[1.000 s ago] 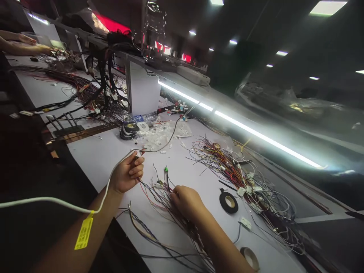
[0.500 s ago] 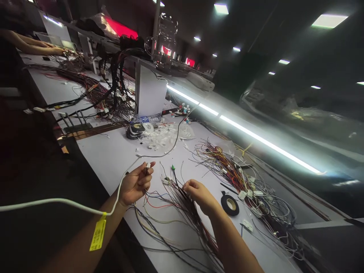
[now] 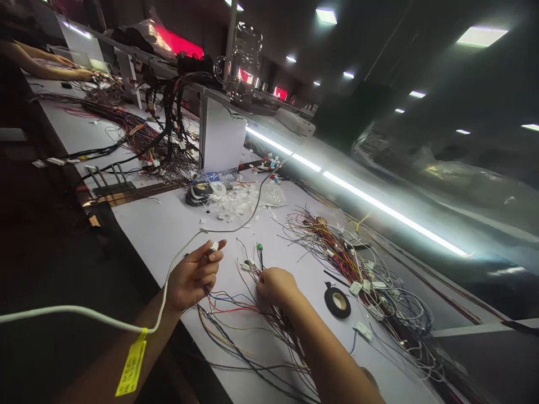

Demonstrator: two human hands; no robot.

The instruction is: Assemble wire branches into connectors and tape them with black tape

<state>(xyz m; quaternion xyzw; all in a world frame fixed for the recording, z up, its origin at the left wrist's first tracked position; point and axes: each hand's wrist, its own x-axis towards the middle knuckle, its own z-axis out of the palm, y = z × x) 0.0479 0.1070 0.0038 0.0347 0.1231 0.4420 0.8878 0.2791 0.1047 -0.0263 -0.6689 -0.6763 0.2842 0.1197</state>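
Near the table's front edge, my left hand (image 3: 196, 276) is closed, with a small white connector (image 3: 214, 247) pinched between thumb and fingers. Thin coloured wires (image 3: 236, 307) trail from below this hand toward the right. My right hand (image 3: 278, 287) is closed over the wire bundle (image 3: 290, 336) on the table, its fingertips mostly hidden behind the hand. Just beyond its knuckles a green connector (image 3: 260, 247) stands out on a dark lead. A pale connector (image 3: 246, 265) lies among the wire ends beside it.
A white cable (image 3: 168, 280) with a yellow tag (image 3: 132, 367) crosses over my left forearm. Black tape (image 3: 337, 300) lies right of my right arm, near another wire bundle (image 3: 337, 247). Plastic bags (image 3: 244, 202) and loose connectors lie farther back. A co-worker's arms (image 3: 46, 64) show far left.
My right hand has moved left and slightly down along the wire bundle, its back now turned more to view. My left hand has shifted slightly left, still holding the white connector.
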